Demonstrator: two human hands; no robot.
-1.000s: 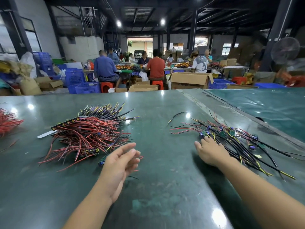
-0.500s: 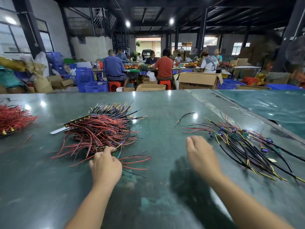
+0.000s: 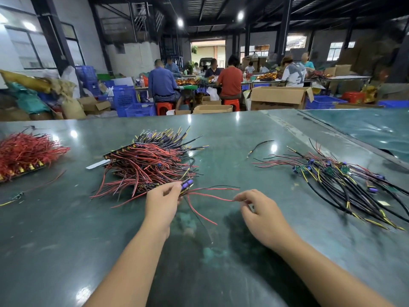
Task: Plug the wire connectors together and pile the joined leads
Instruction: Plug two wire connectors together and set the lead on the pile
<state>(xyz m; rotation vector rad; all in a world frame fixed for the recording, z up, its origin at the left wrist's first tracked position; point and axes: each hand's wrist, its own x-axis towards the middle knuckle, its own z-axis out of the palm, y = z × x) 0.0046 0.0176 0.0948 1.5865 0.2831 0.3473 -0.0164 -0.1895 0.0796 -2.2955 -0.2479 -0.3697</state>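
two hands: left hand (image 3: 162,203) pinches purple connector (image 3: 186,184), right hand (image 3: 264,214) beside.

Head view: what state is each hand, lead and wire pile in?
Left hand: pinches purple connector.
Purple connector: lifted, its red leads trailing.
Right hand: fingertips at a red lead's end.
Middle red-and-black wire pile: heaped.
Right black-and-yellow wire pile: spread.
Far-left red wire bundle: untouched.

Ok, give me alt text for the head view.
A person's left hand pinches a purple connector trailing red wires, while the right hand pinches one red wire's end. On the green table, a red-black lead pile lies left, black leads right.
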